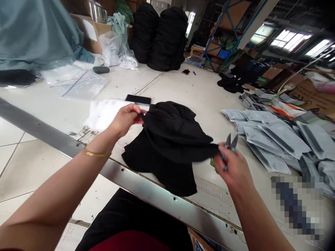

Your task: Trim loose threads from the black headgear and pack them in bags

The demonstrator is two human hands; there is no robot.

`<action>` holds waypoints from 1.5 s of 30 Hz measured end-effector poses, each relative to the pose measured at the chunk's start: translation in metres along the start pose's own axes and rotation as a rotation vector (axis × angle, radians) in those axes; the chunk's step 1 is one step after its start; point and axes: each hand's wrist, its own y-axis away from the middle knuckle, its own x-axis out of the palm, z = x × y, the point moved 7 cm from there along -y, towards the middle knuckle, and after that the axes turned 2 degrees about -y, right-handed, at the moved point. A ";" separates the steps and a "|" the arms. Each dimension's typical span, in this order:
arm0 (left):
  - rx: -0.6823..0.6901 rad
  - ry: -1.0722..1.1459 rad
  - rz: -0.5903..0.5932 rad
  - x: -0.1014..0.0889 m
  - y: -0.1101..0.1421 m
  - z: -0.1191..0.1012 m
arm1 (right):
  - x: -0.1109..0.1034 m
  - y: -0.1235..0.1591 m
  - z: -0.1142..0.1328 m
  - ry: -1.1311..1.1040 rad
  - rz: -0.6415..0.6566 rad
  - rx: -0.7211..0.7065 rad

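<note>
The left hand (125, 120) is closed in a pinch on one edge of a black fabric garment (167, 146); small thread snips (231, 142) are gripped, blades up, by the right hand (234, 170), at the opposite edge. The garment lies partly raised on the counter (183, 87) between the hands, with a smartphone (138, 99) beyond the left hand and grey mailer bags (272, 139) beyond the right.

Far: tall black fabric bundles (159, 38), blue metal shelving (222, 35) | Left: clear plastic bag (75, 82) on white worktable (183, 83) | Middle: black smartphone (138, 99) | Right: grey mailer bags (272, 137) heaped near cardboard boxes (311, 97)
</note>
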 end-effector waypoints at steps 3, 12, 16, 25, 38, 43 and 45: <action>0.146 -0.192 0.118 0.039 -0.021 0.013 | 0.023 -0.041 -0.014 -0.178 -0.054 0.109; 0.346 -0.670 -0.053 0.037 0.032 0.017 | -0.018 0.024 -0.032 0.010 -0.302 -0.033; 0.306 -0.568 0.362 0.060 0.092 0.021 | 0.021 0.064 -0.041 0.411 0.016 -0.116; 0.336 -0.815 0.545 0.036 0.119 0.047 | 0.043 0.048 -0.048 0.539 0.091 -0.257; 0.078 -0.625 0.520 -0.001 0.084 0.061 | 0.027 0.022 -0.083 0.354 -0.085 -0.142; 0.051 -0.535 0.371 -0.013 0.085 0.069 | 0.023 0.028 -0.083 0.334 -0.142 -0.177; 0.015 -0.545 0.304 -0.014 0.083 0.073 | 0.022 0.029 -0.086 0.295 -0.166 -0.137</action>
